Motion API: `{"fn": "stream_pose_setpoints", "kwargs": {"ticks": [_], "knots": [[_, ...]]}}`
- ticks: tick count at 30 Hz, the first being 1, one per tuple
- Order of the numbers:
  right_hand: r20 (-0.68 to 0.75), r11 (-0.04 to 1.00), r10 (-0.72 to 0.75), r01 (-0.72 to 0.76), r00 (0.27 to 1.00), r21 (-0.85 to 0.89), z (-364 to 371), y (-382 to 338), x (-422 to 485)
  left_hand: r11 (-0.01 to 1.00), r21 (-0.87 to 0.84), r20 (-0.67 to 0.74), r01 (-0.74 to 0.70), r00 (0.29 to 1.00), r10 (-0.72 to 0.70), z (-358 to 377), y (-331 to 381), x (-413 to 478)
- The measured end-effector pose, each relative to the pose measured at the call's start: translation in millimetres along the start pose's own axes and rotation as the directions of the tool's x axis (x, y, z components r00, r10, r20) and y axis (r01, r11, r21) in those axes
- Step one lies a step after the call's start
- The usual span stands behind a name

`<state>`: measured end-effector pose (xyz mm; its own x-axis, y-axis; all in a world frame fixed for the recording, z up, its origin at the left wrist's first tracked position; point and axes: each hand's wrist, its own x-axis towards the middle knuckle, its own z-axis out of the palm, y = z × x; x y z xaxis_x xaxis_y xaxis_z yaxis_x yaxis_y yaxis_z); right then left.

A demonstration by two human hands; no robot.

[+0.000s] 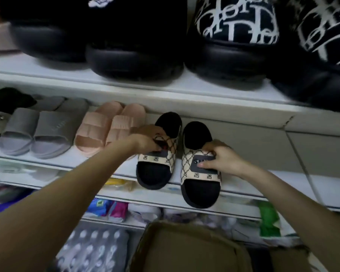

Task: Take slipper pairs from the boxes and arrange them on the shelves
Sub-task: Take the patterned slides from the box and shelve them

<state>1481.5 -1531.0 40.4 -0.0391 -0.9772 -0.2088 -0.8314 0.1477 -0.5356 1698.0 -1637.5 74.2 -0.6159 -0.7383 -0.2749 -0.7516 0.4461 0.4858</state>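
"Dior" lettering across dark slipper (pixel 236 24), top shelf (pixel 126 83); patch (pixel 199 160) on patterned slide (pixel 199 191) reads "ST", rest hidden.

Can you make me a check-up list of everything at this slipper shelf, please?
Surface: white middle shelf, slipper pairs lined along it.
Job's things: beige patterned black-soled slide pair on the shelf, toes overhanging the front edge; brown cardboard box below.
Clutter: nothing seen.
Hands: left hand and right hand each grip one slide's strap.
Cables: nothing seen.
Surroundings: pink ribbed slides, grey slides alongside; black chunky slippers above; blurred packaged goods below.
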Motion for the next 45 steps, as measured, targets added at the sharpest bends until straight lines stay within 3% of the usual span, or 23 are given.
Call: {"fn": "stream_pose_setpoints", "kwargs": {"ticks": [3,9,15,24,31,37,45], "knots": [[-0.066,0.998,0.028,-0.024,0.997,0.062,12.5,4.0,-5.5,0.996,-0.078,-0.075,-0.046,0.996,0.040,12.9,-18.6,-2.7],[-0.126,0.972,-0.013,0.042,0.992,0.233,41.4,26.0,-34.6,0.979,0.122,-0.046,-0.165,0.984,0.172,30.9,-58.7,-1.3],[-0.201,0.991,-0.065,0.087,0.978,0.104,47.8,33.2,-31.4,0.917,0.320,-0.063,-0.237,0.961,0.270,36.6,-73.7,7.2],[-0.221,0.996,-0.024,0.041,0.975,0.075,49.1,34.7,-22.0,0.918,0.239,-0.177,-0.317,0.915,0.362,44.4,-86.6,18.0],[-0.277,0.999,-0.038,0.046,0.960,0.022,54.7,33.7,-6.7,0.934,0.247,-0.255,-0.258,0.913,0.319,45.2,-85.0,25.8],[-0.289,0.992,-0.008,0.044,0.957,0.119,48.9,29.7,24.3,0.957,0.247,-0.173,-0.150,0.965,0.196,36.2,-76.8,43.0],[-0.239,0.994,0.018,0.009,0.971,0.112,46.0,25.6,36.5,0.968,0.185,-0.178,-0.167,0.963,0.201,39.3,-71.9,40.3]]}}
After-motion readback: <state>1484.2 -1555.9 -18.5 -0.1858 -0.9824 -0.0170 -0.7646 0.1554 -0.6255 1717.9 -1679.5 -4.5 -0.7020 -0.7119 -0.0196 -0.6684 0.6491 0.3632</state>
